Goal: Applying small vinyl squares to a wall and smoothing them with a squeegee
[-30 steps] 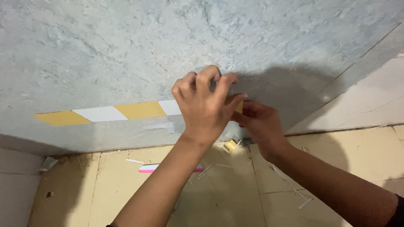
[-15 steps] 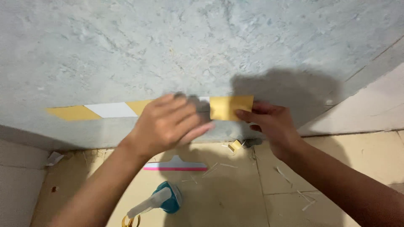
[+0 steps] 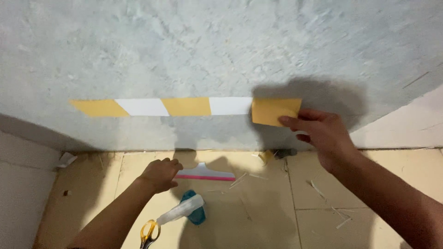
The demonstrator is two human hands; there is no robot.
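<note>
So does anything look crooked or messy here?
Yes. The last yellow piece of the striped tape on the wall tilts off the straight line, its end held loose by the right hand. Thin scraps litter the floor near the left hand.

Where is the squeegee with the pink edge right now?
In the head view the squeegee lies on the tiled floor near the base of the wall, just right of the left hand and above the blue tool.
</note>
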